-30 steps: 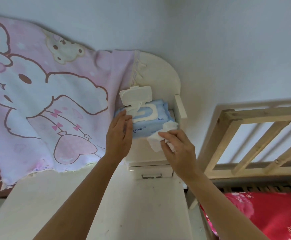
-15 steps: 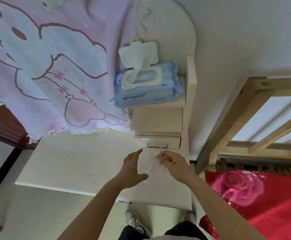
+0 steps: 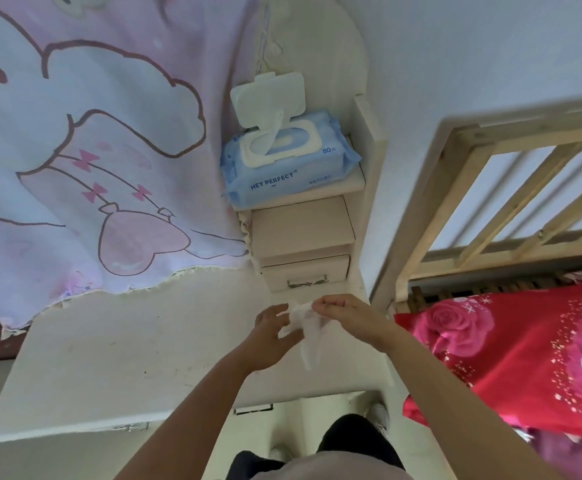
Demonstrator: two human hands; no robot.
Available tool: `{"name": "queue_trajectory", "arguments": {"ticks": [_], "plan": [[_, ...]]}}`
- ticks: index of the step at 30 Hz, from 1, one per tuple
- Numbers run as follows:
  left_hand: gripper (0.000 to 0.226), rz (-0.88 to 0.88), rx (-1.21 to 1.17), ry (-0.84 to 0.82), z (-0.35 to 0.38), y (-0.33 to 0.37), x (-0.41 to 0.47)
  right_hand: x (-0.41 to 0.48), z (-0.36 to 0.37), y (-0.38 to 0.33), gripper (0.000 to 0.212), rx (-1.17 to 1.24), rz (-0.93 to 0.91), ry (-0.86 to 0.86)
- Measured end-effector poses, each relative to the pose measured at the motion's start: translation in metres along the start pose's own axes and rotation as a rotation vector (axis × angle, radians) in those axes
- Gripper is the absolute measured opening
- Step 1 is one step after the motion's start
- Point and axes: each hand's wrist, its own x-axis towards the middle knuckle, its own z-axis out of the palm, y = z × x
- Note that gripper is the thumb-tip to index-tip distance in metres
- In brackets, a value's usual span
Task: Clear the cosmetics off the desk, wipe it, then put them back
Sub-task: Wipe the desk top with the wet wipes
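White, crumpled wet wipe [image 3: 305, 327] hung above the near right part of the desk [image 3: 126, 358]; the right hand [image 3: 350, 318] pinched its upper end, fingers [image 3: 324, 303] curled together at the tips and closed on the sheet; the rest of the wipe trailed down and toward the person, its lower end loose over the desk top.

Left hand [image 3: 270, 336] just left of the wipe, palm turned toward it; its fingers [image 3: 275, 311] loosely spread and nearly straight, thumb held out below them; the wipe's left edge touched that hand between thumb and fingers, not clamped; both hands close together, the wipe between them.

Behind the hands, a small drawer [image 3: 305, 271] with a metal pull, and above it a shelf [image 3: 348, 183] carrying a blue wipes pack [image 3: 289, 174]; print on the pack read "HEY PERFECT" and "80", the smaller print too blurred to read; its white lid [image 3: 268, 97] stood flipped up, a sheet poking from the opening.

Pink cartoon cloth [image 3: 92, 150] hung over the desk's far left; desk top pale, scuffed; wooden bed frame [image 3: 490, 202] and red flowered bedding [image 3: 507, 358] to the right.
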Motion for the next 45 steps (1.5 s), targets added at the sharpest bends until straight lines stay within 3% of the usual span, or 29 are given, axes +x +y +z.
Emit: {"name": "queue_trajectory", "arguments": {"ticks": [3,5,7,10,13,16,19,21,22,25,27,29,32,36,38,40,44,45], "plan": [[0.027,-0.073,-0.248,0.065,-0.003,-0.015,-0.006,0.002,0.005,0.011,0.039,-0.248,0.051,0.225],[0.022,-0.136,-0.411,0.051,-0.005,-0.027,-0.011,0.002,0.004,0.024,0.042,-0.412,0.123,0.266],[0.014,-0.151,-0.464,0.051,-0.004,-0.038,-0.015,0.002,0.007,0.039,0.041,-0.430,0.163,0.289],[0.014,-0.175,-0.530,0.057,0.000,-0.045,-0.020,0.004,0.022,0.059,0.038,-0.076,0.154,0.505],[0.023,-0.151,-0.577,0.055,0.004,-0.044,-0.028,0.014,0.057,0.083,0.051,0.384,0.276,0.632],[0.026,-0.076,-0.603,0.094,0.006,-0.043,-0.026,0.024,0.101,0.107,0.074,0.503,0.476,0.518],[0.046,0.006,-0.569,0.121,0.008,-0.051,-0.019,0.021,0.127,0.122,0.102,0.686,0.526,0.242],[0.055,0.055,-0.552,0.109,0.008,-0.058,-0.014,0.024,0.130,0.123,0.094,0.779,0.487,0.129],[0.058,0.073,-0.519,0.118,0.008,-0.062,-0.012,0.028,0.130,0.122,0.079,0.829,0.448,0.159],[0.047,0.042,-0.377,0.226,0.009,-0.073,-0.006,0.042,0.123,0.118,0.023,0.969,0.294,0.479],[0.021,0.013,-0.356,0.294,0.012,-0.078,-0.003,0.046,0.114,0.117,0.006,0.939,0.226,0.636],[0.014,0.020,-0.401,0.298,0.014,-0.079,-0.001,0.045,0.107,0.116,0.008,0.931,0.151,0.646],[0.017,-0.081,-0.646,0.292,0.023,-0.072,0.002,0.036,0.098,0.115,0.017,1.024,0.057,0.465],[0.009,-0.187,-0.691,0.299,0.040,-0.069,0.010,0.031,0.086,0.113,0.033,1.029,0.081,0.365],[0.010,-0.203,-0.632,0.282,0.049,-0.076,0.018,0.033,0.081,0.113,0.032,0.931,0.113,0.388],[0.009,-0.189,-0.425,0.285,0.057,-0.088,0.027,0.039,0.072,0.116,0.030,0.831,0.121,0.483],[0.024,-0.124,0.155,0.242,0.066,-0.119,0.046,0.064,0.043,0.131,0.025,0.813,0.037,1.020],[0.026,-0.102,0.279,0.249,0.068,-0.124,0.048,0.070,0.037,0.137,0.029,0.688,0.037,1.127]]}}
